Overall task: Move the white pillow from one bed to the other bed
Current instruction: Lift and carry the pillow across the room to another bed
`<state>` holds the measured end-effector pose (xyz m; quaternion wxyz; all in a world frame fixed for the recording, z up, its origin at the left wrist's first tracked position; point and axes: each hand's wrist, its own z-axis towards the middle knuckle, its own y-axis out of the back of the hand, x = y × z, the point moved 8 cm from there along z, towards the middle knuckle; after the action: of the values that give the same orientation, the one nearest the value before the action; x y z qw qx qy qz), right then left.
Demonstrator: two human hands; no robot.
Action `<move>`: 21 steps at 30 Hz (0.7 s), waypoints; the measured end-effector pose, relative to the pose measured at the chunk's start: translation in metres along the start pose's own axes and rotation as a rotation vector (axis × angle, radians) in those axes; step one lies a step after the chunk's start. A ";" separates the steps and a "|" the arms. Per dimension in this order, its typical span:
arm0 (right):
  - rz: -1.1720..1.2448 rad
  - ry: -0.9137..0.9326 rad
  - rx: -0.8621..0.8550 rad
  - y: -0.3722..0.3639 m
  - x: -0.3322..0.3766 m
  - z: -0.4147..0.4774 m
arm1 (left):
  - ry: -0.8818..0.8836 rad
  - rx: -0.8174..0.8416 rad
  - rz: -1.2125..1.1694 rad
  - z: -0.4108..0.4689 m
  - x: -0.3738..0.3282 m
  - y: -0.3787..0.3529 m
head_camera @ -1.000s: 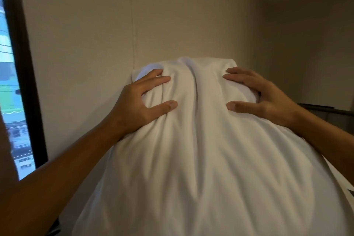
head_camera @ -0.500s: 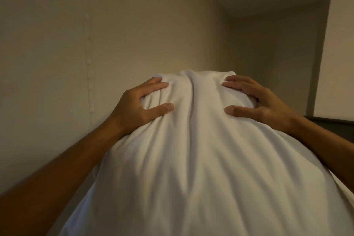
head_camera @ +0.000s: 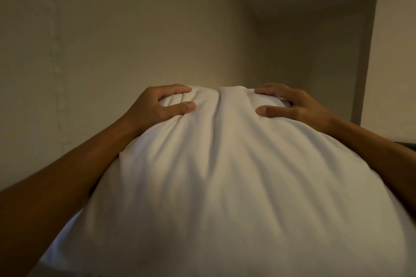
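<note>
Both hands have slid up toward the far edge of the white pillow (head_camera: 225,175) since half a second ago, and the pillow's top edge now sits lower in the view, with more wall and ceiling showing above it. It is held up in the air in front of the person, filling the lower half of the view, with a deep crease running down from the middle of its top edge; neither bed shows.

On the upper left corner, the left hand (head_camera: 155,105) grips with its fingers (head_camera: 173,89) curled over the edge and the thumb pressed into the cloth, bunching it. At the upper right corner the right hand (head_camera: 295,105) grasps likewise, its fingers spread over the top and thumb dug in. Bare forearms run along both sides.

Behind is a plain beige wall (head_camera: 112,29). The dark window frame seen a second ago is gone from view, and a pale vertical panel (head_camera: 396,51) stands at the right edge.
</note>
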<state>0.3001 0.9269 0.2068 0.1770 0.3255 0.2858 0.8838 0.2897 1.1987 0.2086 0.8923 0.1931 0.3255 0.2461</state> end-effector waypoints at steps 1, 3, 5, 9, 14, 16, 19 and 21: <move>-0.006 -0.005 -0.008 0.003 -0.003 0.003 | -0.007 0.002 0.000 0.007 0.000 -0.002; -0.012 -0.018 -0.027 0.009 -0.009 0.008 | -0.024 0.010 -0.013 0.021 0.001 -0.007; -0.024 -0.034 -0.050 0.015 -0.015 0.014 | -0.045 0.018 -0.029 0.035 0.004 -0.013; -0.056 -0.062 -0.091 0.022 -0.030 0.028 | -0.072 0.021 -0.068 0.064 0.023 -0.025; -0.129 -0.117 -0.132 0.016 -0.060 0.050 | -0.101 0.063 -0.140 0.100 0.066 -0.049; -0.158 -0.142 -0.146 0.009 -0.074 0.061 | -0.113 0.097 -0.176 0.115 0.087 -0.060; -0.186 -0.188 -0.163 -0.005 -0.099 0.078 | -0.122 0.143 -0.209 0.140 0.121 -0.076; -0.190 -0.219 -0.177 -0.016 -0.116 0.089 | -0.124 0.176 -0.224 0.156 0.144 -0.087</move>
<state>0.4460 0.9159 0.1978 0.3176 0.3744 0.2153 0.8441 0.5185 1.1815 0.2058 0.9122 0.2478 0.3096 0.1035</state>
